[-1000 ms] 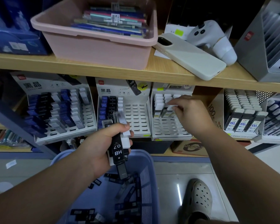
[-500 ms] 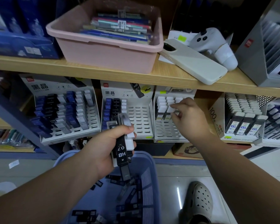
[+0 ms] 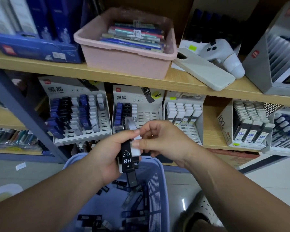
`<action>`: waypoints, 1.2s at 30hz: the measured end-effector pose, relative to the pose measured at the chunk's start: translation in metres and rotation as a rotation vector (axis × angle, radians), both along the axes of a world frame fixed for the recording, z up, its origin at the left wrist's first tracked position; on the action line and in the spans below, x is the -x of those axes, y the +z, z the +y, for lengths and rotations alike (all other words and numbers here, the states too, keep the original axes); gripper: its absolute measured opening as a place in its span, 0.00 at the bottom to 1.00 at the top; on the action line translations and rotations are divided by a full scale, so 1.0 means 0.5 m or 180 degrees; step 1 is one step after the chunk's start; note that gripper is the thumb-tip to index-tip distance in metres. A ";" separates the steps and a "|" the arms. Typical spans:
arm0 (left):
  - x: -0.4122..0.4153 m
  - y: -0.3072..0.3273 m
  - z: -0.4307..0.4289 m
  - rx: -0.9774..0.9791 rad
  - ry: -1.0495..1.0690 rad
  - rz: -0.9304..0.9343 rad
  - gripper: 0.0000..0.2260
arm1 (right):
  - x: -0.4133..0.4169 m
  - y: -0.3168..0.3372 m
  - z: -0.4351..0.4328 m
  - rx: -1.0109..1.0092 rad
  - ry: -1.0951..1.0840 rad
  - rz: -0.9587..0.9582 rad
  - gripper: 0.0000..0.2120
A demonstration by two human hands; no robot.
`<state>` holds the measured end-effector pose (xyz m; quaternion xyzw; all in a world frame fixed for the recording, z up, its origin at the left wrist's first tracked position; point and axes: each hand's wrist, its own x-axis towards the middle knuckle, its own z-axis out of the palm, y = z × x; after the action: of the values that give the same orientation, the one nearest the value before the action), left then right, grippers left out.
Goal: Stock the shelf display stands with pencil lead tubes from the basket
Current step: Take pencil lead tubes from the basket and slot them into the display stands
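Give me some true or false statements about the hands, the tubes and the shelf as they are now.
1. The left hand holds a bunch of tubes, one marked HB 0.7. True.
2. The right hand reaches into the basket. False: it pinches a white tube in the left hand's bunch, above the basket.
3. The tub sits on the upper shelf. True.
4. The middle stand is full. False: only its left columns hold tubes.
5. The phone lies left of the tub. False: it lies to the right.
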<state>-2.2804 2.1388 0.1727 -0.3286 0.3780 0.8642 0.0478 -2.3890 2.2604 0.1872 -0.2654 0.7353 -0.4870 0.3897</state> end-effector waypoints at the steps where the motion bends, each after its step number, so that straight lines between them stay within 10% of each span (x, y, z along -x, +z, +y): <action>1: -0.008 0.000 -0.004 -0.0003 -0.0011 -0.0001 0.12 | -0.006 0.000 -0.001 0.0013 -0.0004 -0.0031 0.15; 20: -0.092 0.010 -0.076 0.0192 0.0364 -0.0206 0.07 | -0.024 0.003 -0.076 0.0492 -0.0931 -0.0997 0.01; 27: -0.109 -0.004 -0.132 0.0189 0.0743 -0.0351 0.10 | 0.043 -0.022 -0.099 0.0351 -0.1299 -0.0058 0.01; 36: -0.102 0.009 -0.149 0.0105 0.0783 -0.0165 0.21 | 0.141 -0.095 -0.094 -0.0514 -0.0518 0.2942 0.09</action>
<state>-2.2293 2.0641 0.1771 -0.3954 0.3476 0.8484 -0.0541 -2.4594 2.2134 0.1395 -0.3646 0.8855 -0.2882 0.0016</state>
